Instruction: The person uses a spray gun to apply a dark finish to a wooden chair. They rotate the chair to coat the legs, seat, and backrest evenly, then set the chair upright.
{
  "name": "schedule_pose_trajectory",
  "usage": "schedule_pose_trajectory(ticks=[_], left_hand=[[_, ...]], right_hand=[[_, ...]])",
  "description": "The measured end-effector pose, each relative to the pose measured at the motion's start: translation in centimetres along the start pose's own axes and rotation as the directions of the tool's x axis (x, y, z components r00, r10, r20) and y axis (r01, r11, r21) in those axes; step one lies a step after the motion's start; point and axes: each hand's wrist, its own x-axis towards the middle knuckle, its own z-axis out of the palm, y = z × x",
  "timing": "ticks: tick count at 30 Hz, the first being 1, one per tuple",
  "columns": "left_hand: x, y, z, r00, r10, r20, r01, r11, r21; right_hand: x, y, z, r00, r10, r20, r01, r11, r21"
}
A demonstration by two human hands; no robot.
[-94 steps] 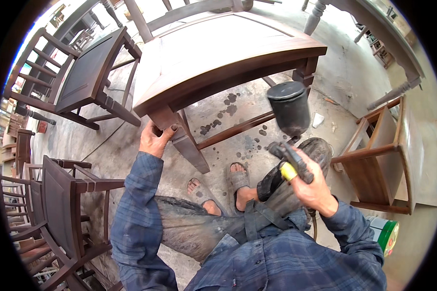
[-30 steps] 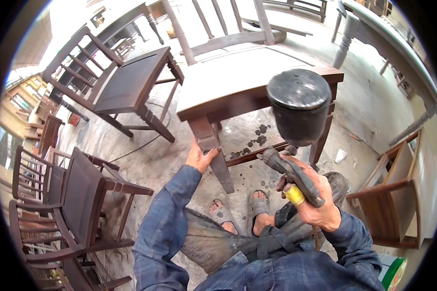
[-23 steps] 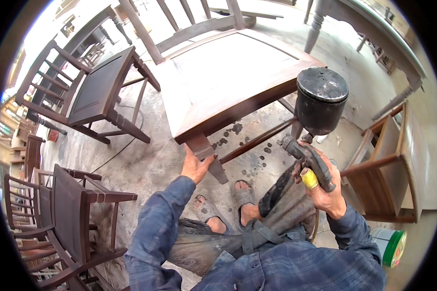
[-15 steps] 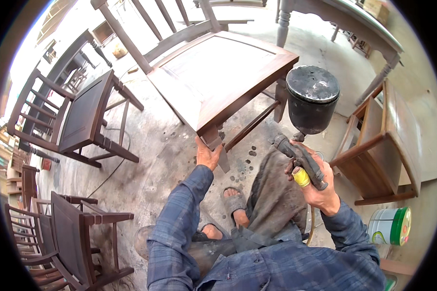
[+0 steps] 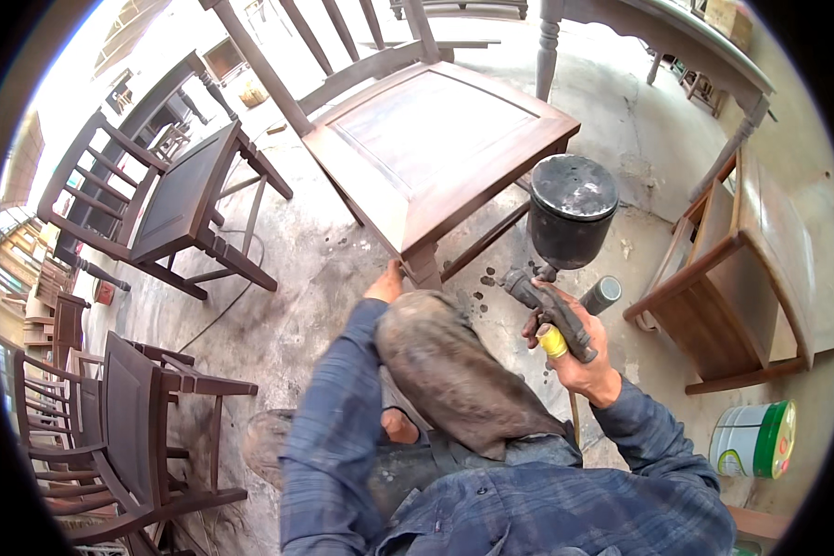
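Right hand [image 5: 579, 357] clenched on spray gun [image 5: 556, 269]; left hand [image 5: 386, 283] grips chair leg [image 5: 424, 269], fingers hidden

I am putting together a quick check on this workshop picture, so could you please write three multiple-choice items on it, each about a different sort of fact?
1. Where is the left hand?
A. on the front leg of the wooden chair
B. on the paint can
C. on the floor

2. What colour is the knob on the spray gun?
A. red
B. yellow
C. blue

3. What is the state of the right hand?
A. open and empty
B. resting on a knee
C. closed around the spray gun's handle

Answers:
1 A, the hand sits at the leg under the seat corner.
2 B, a yellow knob shows beside the fingers.
3 C, the fingers wrap the grip, with the black cup upright above.
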Motion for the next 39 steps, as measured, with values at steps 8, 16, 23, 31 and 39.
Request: schedule_pose_trajectory(ticks=[8,16,23,31,39], left_hand=[[-18.9,-2.8,-22.8,0.985,-0.160,-0.071,0.171,0.966,0.194],[-29.7,-1.9,-24.1,0.643,-0.608,0.465,0.643,0.759,0.101],[-29.0,-3.5,-24.4,0.634,-0.554,0.540,0.545,0.815,0.196],[-28.8,-2.8,-24.4,0.641,-0.572,0.512,0.562,0.804,0.196],[-29.3,-3.5,-24.4,0.650,-0.590,0.479,0.567,0.796,0.211]], right_hand=[[-3.4,1.1,0.0,0.998,0.018,0.052,-0.018,1.000,-0.013],[-4.3,5.1,0.3,0.980,-0.126,0.153,0.133,0.990,-0.036],[-4.6,4.7,0.4,0.989,-0.129,0.074,0.133,0.990,-0.039],[-4.9,4.3,-0.3,0.999,-0.054,0.003,0.054,0.997,-0.049],[-4.2,5.0,0.1,0.984,-0.167,0.066,0.172,0.981,-0.093]])
